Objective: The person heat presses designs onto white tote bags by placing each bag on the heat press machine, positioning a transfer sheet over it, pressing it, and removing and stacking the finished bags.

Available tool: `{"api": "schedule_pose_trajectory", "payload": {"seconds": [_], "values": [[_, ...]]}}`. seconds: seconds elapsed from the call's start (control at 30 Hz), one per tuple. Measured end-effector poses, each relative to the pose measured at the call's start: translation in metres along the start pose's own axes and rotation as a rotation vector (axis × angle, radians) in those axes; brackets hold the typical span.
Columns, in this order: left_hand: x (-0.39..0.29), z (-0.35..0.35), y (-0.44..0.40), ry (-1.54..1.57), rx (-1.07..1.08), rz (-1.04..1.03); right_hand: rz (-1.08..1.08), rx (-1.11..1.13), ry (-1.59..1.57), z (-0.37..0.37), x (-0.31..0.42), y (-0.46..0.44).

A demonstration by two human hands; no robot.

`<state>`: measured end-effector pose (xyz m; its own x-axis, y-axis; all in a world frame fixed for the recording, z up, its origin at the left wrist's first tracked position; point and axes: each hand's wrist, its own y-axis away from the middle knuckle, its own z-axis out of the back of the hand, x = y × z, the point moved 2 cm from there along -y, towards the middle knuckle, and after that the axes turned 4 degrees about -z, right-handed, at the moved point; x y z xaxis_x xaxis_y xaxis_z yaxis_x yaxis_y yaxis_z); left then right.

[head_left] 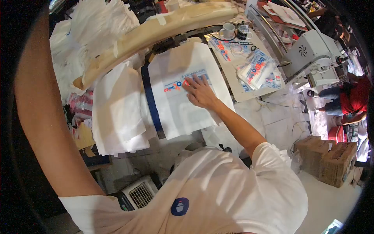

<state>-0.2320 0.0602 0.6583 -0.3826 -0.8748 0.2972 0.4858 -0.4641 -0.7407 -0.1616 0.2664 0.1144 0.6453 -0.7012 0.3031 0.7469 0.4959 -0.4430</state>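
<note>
My right hand (200,93) lies flat with its fingers spread on a white sheet (175,113) printed in blue and red. Under the fingers part of the print is covered. A dark blue strip (150,93) runs along the sheet's left side. Left of that strip rests a stack of plain white sheets (117,109). My left arm stretches up along the left edge, and its hand is outside the picture.
A long tan padded roll (156,33) spans the far side. On a board (249,93) at right are printed plastic packs (257,70) and a white mug (227,30). A grey machine (307,50), cardboard boxes (327,160) and a person in red (352,95) are farther right.
</note>
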Motion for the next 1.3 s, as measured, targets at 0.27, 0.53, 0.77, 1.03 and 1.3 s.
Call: {"api": "schedule_pose_trajectory", "payload": {"seconds": [0.27, 0.53, 0.77, 1.03, 1.3], "values": [[-0.116, 0.101, 0.075, 0.163, -0.25, -0.196, 0.001, -0.015, -0.41, 0.049, 0.039, 0.068], [-0.284, -0.027, 0.341, 0.978, 0.43, 0.18, -0.401, 0.227, -0.43, 0.06, 0.035, 0.27], [-0.316, -0.072, 0.382, 0.883, 0.422, 0.328, -0.433, 0.222, -0.461, 0.039, 0.027, 0.315], [-0.317, -0.074, 0.381, 0.872, 0.542, 0.257, -0.533, 0.25, -0.478, 0.055, 0.077, 0.337], [-0.251, -0.118, 0.33, 1.266, 1.038, -0.129, -0.572, -0.059, -0.321, 0.116, 0.127, 0.255]]}}
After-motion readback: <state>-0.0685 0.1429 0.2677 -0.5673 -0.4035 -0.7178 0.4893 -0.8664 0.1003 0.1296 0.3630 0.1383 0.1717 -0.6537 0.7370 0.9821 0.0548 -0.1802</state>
